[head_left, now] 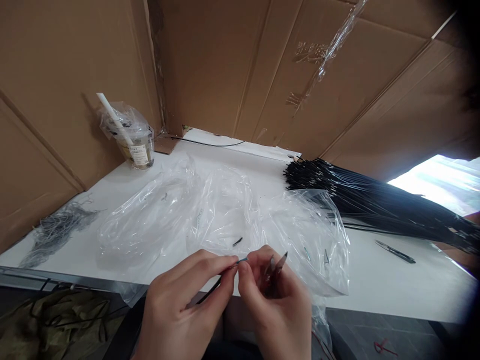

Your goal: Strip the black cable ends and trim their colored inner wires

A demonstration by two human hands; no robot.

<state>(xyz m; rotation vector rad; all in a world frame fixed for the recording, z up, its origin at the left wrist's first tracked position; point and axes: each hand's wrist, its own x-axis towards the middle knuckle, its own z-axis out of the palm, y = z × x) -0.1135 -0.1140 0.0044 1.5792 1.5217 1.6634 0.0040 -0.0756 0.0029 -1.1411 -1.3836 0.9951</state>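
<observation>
Low in the middle of the view, my left hand (187, 295) pinches a thin black cable (210, 293) close to its end. My right hand (277, 305) meets it there, thumb and index finger closed on the thin bluish-grey tip. Tucked in the palm of that same hand is a small pair of snips (279, 263), its two pointed blades sticking up apart; its handles are mostly hidden by the fingers. Under and beyond both hands lies crumpled clear plastic (221, 215), with a short black scrap (237, 242) on it.
A thick bundle of black cables (360, 195) lies at the right, with a slim knife-like tool (395, 251) before it. Thin wire scraps (62, 225) are heaped at the left. A plastic cup with a straw (140, 152) stands against the cardboard wall (210, 65).
</observation>
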